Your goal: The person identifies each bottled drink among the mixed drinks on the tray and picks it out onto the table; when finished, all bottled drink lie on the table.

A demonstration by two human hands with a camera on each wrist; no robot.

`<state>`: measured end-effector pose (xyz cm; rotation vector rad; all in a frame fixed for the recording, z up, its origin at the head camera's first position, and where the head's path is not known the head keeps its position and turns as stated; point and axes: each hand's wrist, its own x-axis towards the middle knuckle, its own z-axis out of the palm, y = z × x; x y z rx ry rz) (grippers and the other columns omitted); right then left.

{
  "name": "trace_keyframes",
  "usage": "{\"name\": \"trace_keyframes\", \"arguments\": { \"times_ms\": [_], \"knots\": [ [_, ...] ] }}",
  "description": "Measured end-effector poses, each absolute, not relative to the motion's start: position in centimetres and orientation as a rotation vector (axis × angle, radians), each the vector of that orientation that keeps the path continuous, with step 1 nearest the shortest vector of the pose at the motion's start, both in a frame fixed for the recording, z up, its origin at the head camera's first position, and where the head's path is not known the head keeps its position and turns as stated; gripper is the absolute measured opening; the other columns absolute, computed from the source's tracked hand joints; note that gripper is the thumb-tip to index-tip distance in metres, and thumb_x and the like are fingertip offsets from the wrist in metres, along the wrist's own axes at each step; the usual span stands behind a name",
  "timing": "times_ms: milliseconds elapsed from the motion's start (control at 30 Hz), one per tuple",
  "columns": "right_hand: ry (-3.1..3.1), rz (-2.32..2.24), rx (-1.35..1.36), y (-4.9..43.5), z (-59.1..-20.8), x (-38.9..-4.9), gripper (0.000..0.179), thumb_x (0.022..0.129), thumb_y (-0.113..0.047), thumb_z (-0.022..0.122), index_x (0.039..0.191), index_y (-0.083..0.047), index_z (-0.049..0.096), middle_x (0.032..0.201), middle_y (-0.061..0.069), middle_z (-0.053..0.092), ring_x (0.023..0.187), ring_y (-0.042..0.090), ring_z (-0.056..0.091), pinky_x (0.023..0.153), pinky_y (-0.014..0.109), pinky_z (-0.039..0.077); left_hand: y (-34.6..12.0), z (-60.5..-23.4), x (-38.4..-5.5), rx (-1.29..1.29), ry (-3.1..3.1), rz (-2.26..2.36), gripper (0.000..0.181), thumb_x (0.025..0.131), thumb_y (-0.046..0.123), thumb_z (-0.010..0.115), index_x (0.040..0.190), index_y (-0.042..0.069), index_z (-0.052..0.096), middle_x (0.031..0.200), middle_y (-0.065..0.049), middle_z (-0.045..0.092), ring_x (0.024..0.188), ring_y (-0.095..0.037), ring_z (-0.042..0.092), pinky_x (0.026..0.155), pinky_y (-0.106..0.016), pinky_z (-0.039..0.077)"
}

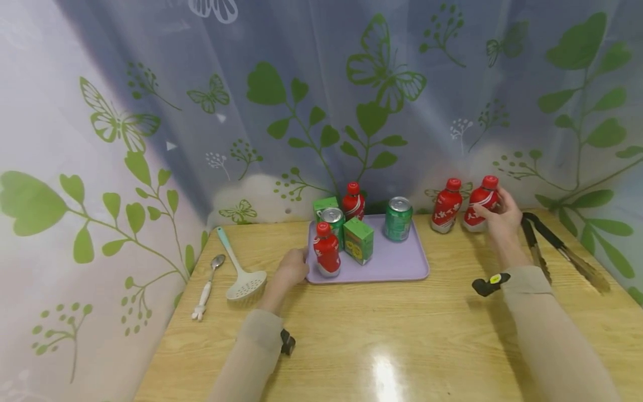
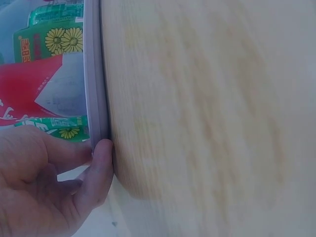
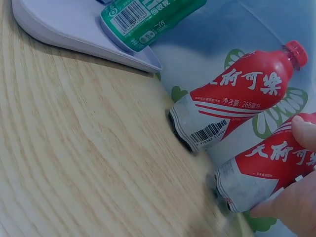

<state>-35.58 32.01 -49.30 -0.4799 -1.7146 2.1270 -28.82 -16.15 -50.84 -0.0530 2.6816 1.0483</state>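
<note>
My left hand (image 1: 293,267) pinches the left edge of a lilac tray (image 1: 392,268); in the left wrist view, thumb and finger meet at its rim (image 2: 95,74). On the tray stand a red cola bottle (image 1: 327,254) at the front left, another red bottle (image 1: 354,202) behind, two green cans and two green drink cartons. My right hand (image 1: 504,220) grips a red-and-white cola bottle (image 1: 481,209) at the back right, thumb across its label. Just left of it, a matching cola bottle (image 1: 446,206) stands upright on the table.
Black-handled tongs (image 1: 557,243) lie right of my right hand. At the left are a pale skimmer (image 1: 246,283) and a spoon (image 1: 207,290) with a white handle. A patterned curtain (image 1: 311,111) hangs along the table's back edge.
</note>
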Motion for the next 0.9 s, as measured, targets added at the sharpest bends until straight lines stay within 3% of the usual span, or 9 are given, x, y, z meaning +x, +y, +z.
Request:
{"name": "trace_keyframes", "arguments": {
  "times_ms": [333,467,567,767,900],
  "knots": [
    [-1.71,2.145,-0.483,32.3,-50.1,-36.2,0.077,0.096,0.007,0.066,0.16,-0.032,0.045,0.169,-0.005,0.043,0.151,0.013,0.041,0.13,0.027,0.034,-16.1,-50.8,-28.8,-0.033,2.702,1.025,0.067,0.094,-0.007,0.052,0.159,0.001,0.041,0.151,-0.027,0.058,0.082,-0.024,0.067,0.06,-0.025,0.06],
    [-1.719,2.137,-0.478,32.4,-50.3,-36.1,0.076,0.096,0.005,0.067,0.159,-0.031,0.046,0.168,-0.005,0.044,0.146,0.011,0.043,0.129,0.025,0.035,-16.0,-51.0,-28.9,-0.017,2.738,0.981,0.066,0.093,-0.008,0.053,0.158,0.0,0.043,0.153,-0.026,0.057,0.097,-0.029,0.07,0.062,-0.025,0.059],
    [-1.781,2.109,-0.452,32.6,-50.5,-36.0,0.075,0.098,0.001,0.067,0.161,-0.032,0.042,0.17,-0.006,0.041,0.152,0.01,0.039,0.131,0.026,0.032,-16.0,-51.0,-29.0,-0.004,2.774,0.954,0.067,0.091,-0.009,0.054,0.157,0.001,0.046,0.152,-0.025,0.058,0.105,-0.03,0.069,0.064,-0.025,0.057],
    [-1.898,2.042,-0.403,33.1,-50.7,-35.8,0.075,0.1,-0.003,0.065,0.164,-0.032,0.037,0.174,-0.007,0.033,0.161,0.013,0.028,0.136,0.033,0.021,-15.8,-50.7,-29.0,-0.035,2.741,0.972,0.07,0.09,-0.009,0.053,0.158,0.001,0.043,0.15,-0.027,0.059,0.078,-0.024,0.066,0.057,-0.024,0.055],
    [-1.974,1.94,-0.408,32.9,-49.9,-35.2,0.077,0.102,-0.012,0.065,0.167,-0.031,0.028,0.177,-0.004,0.026,0.163,0.014,0.023,0.137,0.033,0.019,-15.8,-50.7,-28.9,-0.033,2.733,0.967,0.068,0.092,-0.008,0.053,0.159,0.001,0.042,0.149,-0.027,0.06,0.074,-0.021,0.063,0.056,-0.023,0.055]
  ]
}}
